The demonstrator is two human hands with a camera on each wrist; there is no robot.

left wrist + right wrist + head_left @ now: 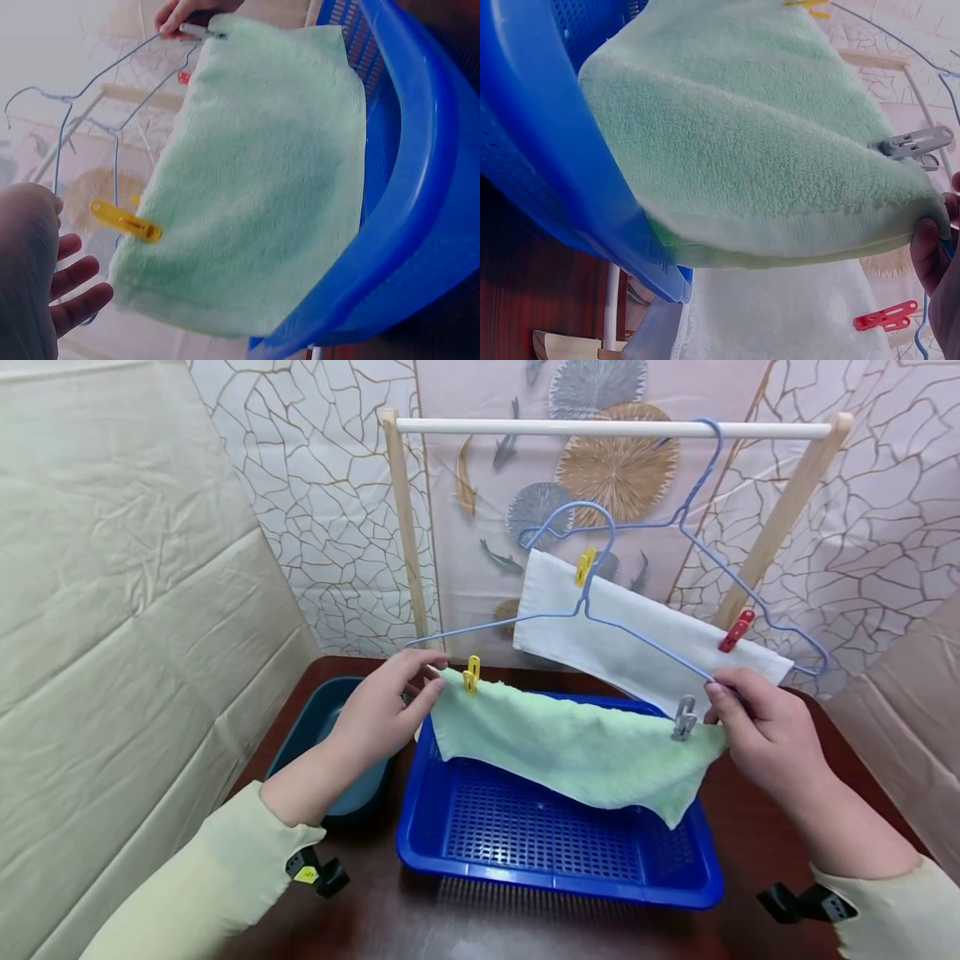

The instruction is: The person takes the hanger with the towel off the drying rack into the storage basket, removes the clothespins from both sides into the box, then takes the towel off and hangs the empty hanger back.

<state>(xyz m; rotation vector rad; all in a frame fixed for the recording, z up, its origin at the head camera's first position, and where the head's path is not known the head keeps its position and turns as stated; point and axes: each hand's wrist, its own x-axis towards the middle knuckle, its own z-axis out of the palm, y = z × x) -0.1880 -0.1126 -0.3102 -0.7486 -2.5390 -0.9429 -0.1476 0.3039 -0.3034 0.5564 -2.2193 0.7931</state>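
Observation:
A pale green towel [570,743] hangs from a blue wire clothes hanger [517,617] above the blue basket. A yellow clothespin [471,674] grips its left part and a grey clothespin [684,718] its right. My right hand [776,735] pinches the hanger's right end together with the towel's corner; in the right wrist view the thumb [928,244] lies against that corner. My left hand [382,706] is at the towel's left corner. Its fingers [82,307] look loosely extended in the left wrist view, though the hanger's left end is partly hidden behind this hand.
Behind, a rack with a white rail [525,427] carries another blue hanger [705,485]. A white towel [637,627] is clipped to it by a yellow clothespin [585,566] and a red clothespin [737,631]. A blue basket [555,885] and dark teal basin [300,735] stand on the table.

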